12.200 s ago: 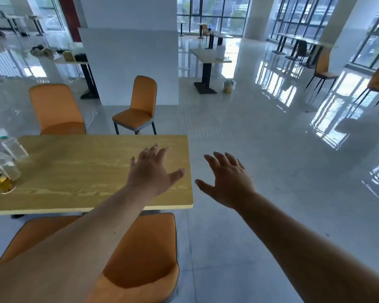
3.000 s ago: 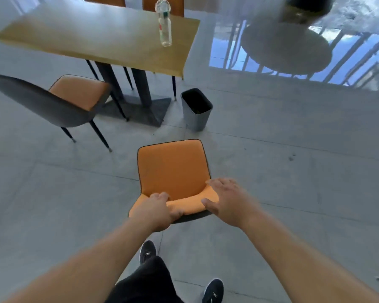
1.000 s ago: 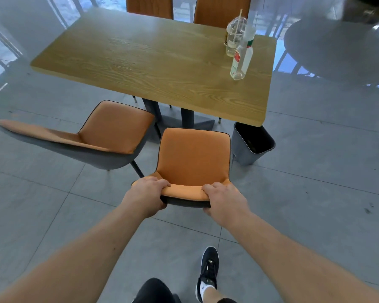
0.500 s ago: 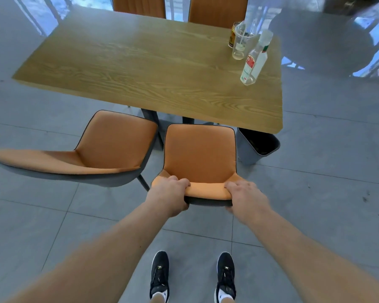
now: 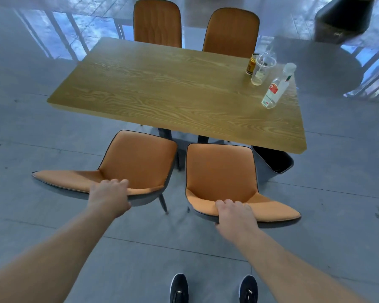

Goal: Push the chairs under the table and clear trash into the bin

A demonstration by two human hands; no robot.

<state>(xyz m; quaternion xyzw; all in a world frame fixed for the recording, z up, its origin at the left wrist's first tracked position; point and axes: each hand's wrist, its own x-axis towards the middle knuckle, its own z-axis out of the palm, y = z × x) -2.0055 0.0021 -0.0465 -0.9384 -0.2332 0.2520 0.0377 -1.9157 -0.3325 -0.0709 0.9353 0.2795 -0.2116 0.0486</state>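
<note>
Two orange chairs stand at the near side of the wooden table [image 5: 162, 88], their seats just outside its edge. My left hand [image 5: 109, 195] grips the backrest top of the left chair [image 5: 138, 158]. My right hand [image 5: 234, 213] grips the backrest top of the right chair [image 5: 219, 169]. On the table's right end stand a plastic bottle [image 5: 276, 88], a clear cup with a straw [image 5: 262, 69] and a can [image 5: 252, 64]. A grey bin [image 5: 274, 160] sits on the floor under the table's right corner, partly hidden by the tabletop.
Two more orange chairs [image 5: 158, 24] [image 5: 231, 32] are tucked in at the far side. Grey tiled floor surrounds the table. My two dark shoes [image 5: 213, 289] stand just behind the near chairs. A dark object [image 5: 341, 20] lies at the top right.
My left hand has left the right chair's backrest and taken hold of the left chair's backrest. My right hand stays on the right chair, which now stands next to the left one.
</note>
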